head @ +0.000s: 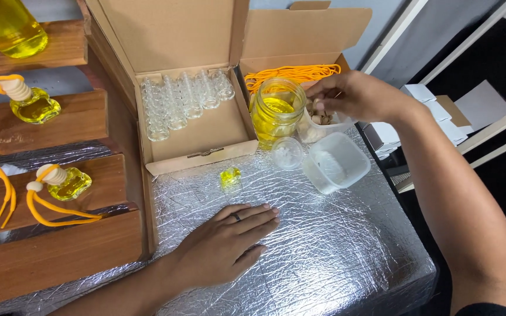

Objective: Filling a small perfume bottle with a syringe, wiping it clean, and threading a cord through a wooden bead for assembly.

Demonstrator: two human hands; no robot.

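A: Left hand (225, 243), lower centre of frame: lies flat, palm down, fingers spread on the foil-covered desk (335, 257). Grasping nothing. A dark ring shows on one finger. Reads as a bracing hand, steadying the body while the other arm reaches.

B: And the right hand (352, 93)?

A: Upper right of centre. Fingers pinched down into a clear tub of wooden stoppers (318, 124). It appears to be closing on one stopper, but the fingertips hide the contact, so a grip cannot be confirmed.

B: Where is the small filled bottle (230, 177)?

A: Centre of frame, on the foil, just above the left fingertips and apart from them. Yellow liquid inside; no stopper visible on it. It stands alone, just below the front edge of the open carton of empty glass bottles (183, 102).

B: Surroundings?

A: A glass jar of yellow liquid (274, 111) stands just left of the stopper tub, a small round lid (287, 153) below it, and an empty plastic container (336, 162) lies tilted at right. Orange cords (291, 73) sit in the second carton behind the jar. On the wooden slats (60, 126) at left rest two finished bottles (68, 182) with stoppers and cords, set apart from the supplies. White boxes (434, 111) are stacked at far right.
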